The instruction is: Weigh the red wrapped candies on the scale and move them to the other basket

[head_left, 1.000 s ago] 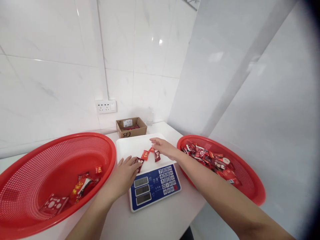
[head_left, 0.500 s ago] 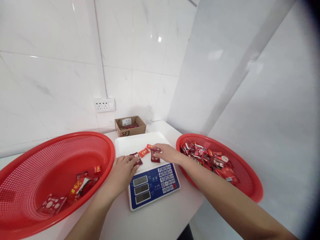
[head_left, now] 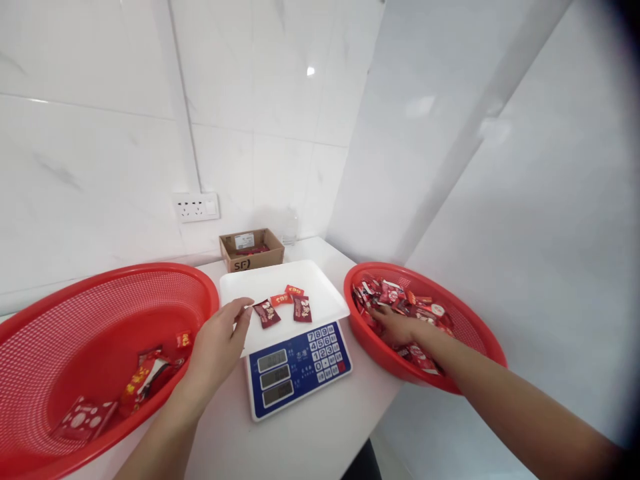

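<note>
A digital scale (head_left: pixel 300 363) with a white weighing tray (head_left: pixel 327 303) stands in the middle. Two dark red snack packets, one on the left (head_left: pixel 267 314) and one on the right (head_left: pixel 302 309), lie on the tray beside two small bright red packets (head_left: pixel 281 299). At the tray's left edge is my left hand (head_left: pixel 216 347), empty, thumb and forefinger a little apart. My right hand (head_left: pixel 397 328) reaches into the right red basket (head_left: pixel 483 337), among many snack packets (head_left: pixel 393 292). Its fingertips are partly hidden there, so whether they grip a packet cannot be made out.
A larger red basket (head_left: pixel 30 333) on the left holds several packets (head_left: pixel 143 383). Behind the scale stands a small cardboard box (head_left: pixel 253 257) with red packets inside, next to a clear container (head_left: pixel 289 230). A wall socket (head_left: pixel 197 207) is above the table.
My right hand has left the dark red packet on the tray and moved right into the basket. My left hand has let go of the other dark red packet and drawn back left.
</note>
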`<state>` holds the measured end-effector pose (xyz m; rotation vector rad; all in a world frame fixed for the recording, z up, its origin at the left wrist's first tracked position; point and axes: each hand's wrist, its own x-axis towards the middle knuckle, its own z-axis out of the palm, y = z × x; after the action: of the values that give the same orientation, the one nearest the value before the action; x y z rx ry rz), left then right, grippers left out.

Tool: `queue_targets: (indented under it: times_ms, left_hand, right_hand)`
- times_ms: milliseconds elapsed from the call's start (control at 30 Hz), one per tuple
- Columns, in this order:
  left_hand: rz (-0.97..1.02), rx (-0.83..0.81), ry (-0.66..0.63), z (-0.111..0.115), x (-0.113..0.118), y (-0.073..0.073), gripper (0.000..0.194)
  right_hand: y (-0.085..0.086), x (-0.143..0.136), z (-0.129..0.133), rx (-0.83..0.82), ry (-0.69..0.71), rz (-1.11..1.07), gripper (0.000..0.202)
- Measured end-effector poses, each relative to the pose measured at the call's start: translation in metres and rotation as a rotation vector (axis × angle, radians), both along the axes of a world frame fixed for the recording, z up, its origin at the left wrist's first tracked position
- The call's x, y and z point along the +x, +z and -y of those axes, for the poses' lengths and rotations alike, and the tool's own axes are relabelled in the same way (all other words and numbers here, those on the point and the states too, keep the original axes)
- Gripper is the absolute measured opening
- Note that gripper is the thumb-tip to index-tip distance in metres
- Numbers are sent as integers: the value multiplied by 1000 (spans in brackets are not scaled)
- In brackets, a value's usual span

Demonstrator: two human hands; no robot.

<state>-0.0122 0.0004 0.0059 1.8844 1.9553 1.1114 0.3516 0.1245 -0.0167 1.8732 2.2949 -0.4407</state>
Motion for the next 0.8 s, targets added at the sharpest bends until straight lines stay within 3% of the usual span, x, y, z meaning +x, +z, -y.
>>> queue_targets:
  times_ms: [100, 233, 367, 600, 800]
  left_hand:
    - [-41, -12, -27, -2, 3, -3, 31]
    - [-70, -43, -38, -2, 5, -5, 30]
    - [-105, -46, -37, -2, 4, -4, 32]
    - [-145, -77, -40, -5, 4, -5, 32]
    - [-159, -110, -56, -5, 4, -5, 33]
  right_hand:
    - [-15, 1, 3, -42, -25, -45, 79]
    - [-15, 4, -3, -11, -18, -142, 57]
    - [-4, 14, -9, 42, -38, -301, 39]
    - [17, 23, -12, 63, -221, -543, 45]
    - [34, 13, -12, 82, -283, -706, 25]
